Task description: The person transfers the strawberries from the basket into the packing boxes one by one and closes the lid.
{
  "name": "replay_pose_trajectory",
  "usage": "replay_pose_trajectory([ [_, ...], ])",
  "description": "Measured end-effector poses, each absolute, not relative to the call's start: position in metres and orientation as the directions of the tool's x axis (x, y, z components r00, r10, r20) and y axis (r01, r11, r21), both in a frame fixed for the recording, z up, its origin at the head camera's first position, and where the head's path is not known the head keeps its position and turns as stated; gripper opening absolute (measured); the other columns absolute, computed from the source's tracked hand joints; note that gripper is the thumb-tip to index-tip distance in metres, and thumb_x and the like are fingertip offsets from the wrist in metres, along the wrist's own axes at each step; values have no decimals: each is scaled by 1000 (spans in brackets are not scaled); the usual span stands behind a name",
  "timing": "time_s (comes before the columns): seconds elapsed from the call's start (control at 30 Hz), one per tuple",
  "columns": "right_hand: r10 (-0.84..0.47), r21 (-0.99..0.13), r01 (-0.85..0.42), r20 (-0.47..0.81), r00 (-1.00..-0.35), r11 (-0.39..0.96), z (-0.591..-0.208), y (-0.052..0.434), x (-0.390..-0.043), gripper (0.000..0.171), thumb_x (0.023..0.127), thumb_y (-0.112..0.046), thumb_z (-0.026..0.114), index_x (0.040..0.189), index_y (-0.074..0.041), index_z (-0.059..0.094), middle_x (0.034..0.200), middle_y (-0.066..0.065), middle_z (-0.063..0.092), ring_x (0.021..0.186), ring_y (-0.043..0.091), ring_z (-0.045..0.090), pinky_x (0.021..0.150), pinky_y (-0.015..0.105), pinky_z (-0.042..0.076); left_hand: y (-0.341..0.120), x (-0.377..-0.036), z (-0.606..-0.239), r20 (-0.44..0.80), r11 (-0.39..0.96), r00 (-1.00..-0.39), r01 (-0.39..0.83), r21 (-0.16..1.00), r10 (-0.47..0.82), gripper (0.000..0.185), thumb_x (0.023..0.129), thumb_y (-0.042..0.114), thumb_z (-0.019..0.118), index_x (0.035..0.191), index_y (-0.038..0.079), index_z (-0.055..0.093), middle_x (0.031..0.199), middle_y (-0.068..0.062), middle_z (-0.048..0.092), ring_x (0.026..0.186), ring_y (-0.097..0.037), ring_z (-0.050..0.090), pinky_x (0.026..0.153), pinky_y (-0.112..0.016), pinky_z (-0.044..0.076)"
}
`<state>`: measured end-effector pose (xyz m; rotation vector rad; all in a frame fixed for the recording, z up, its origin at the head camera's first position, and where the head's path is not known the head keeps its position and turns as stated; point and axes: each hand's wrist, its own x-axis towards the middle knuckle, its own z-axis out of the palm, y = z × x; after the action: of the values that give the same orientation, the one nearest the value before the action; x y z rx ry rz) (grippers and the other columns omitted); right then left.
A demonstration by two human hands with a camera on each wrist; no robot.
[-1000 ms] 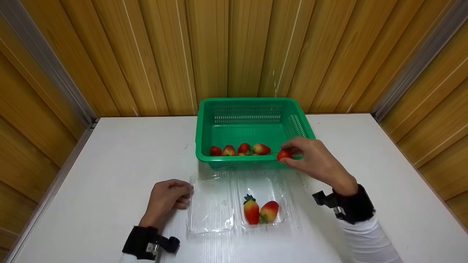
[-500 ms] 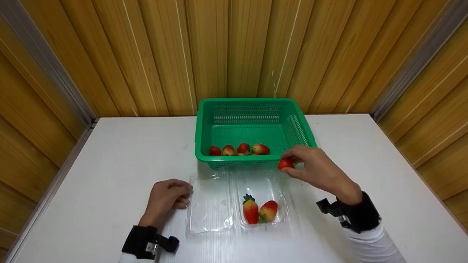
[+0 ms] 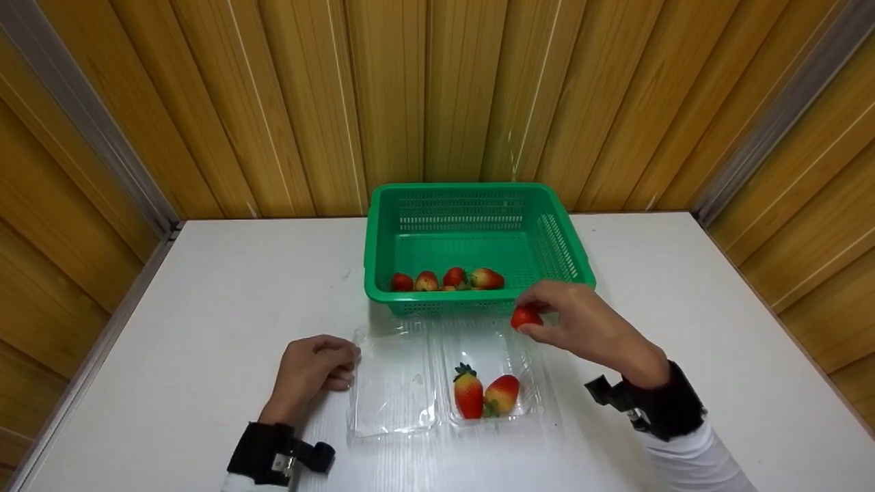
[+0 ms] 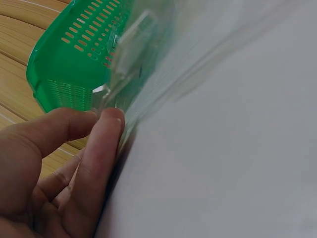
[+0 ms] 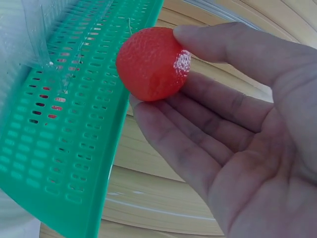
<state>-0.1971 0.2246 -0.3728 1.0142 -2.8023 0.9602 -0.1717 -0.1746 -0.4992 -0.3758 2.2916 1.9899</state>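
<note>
A red strawberry (image 5: 152,63) is pinched between the thumb and fingers of my right hand (image 3: 586,324), above the far right part of a clear plastic clamshell box (image 3: 476,342). My left hand (image 3: 313,372) pinches the left edge of the box's lid (image 3: 396,389), thumb and index fingertip at the rim in the left wrist view. Two strawberries lie side by side in the box's right half: one upright with a leafy top (image 3: 469,393), the other tilted (image 3: 502,394). The lid half lies open at the left with nothing in it.
A green perforated basket (image 3: 465,296) stands just beyond the box, with several strawberries (image 3: 487,279) along its near side. Yellow-brown wood-look panels (image 3: 451,89) enclose the white table (image 3: 239,287) at the back and sides.
My right hand has brought the strawberry from the basket's near right rim down toward me, over the box's far edge. The left hand stays in place.
</note>
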Motion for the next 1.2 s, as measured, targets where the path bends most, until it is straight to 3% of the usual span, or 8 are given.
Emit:
replay_pose_trajectory([
  [0.3, -606, -519, -595, 173, -777, 614, -378, 219, -199, 22, 90, -4, 85, 110, -6, 76, 101, -2, 73, 94, 19, 70, 85, 32, 64, -174, -171, -498, -223, 120, -966, -238, 964, -130, 16, 92, 9, 79, 103, -3, 78, 83, -14, 72, 65, -22, 70, 58, -33, 65],
  [0.83, -656, -518, -597, 88, -750, 613, -385, 212, -196, 23, 91, -5, 84, 112, -2, 76, 100, 0, 73, 92, 19, 70, 84, 34, 64, -175, -171, -499, -201, 118, -972, -215, 969, -121, 17, 92, 9, 79, 103, -4, 78, 83, -14, 73, 64, -23, 71, 57, -33, 65],
  [1.2, -677, -497, -599, 29, -735, 628, -389, 204, -194, 22, 91, -9, 86, 110, -4, 77, 97, -1, 71, 87, 18, 62, 75, 28, 61, -174, -170, -497, -208, 122, -970, -223, 967, -123, 17, 92, 9, 79, 103, -4, 78, 82, -14, 72, 63, -22, 71, 57, -33, 65],
])
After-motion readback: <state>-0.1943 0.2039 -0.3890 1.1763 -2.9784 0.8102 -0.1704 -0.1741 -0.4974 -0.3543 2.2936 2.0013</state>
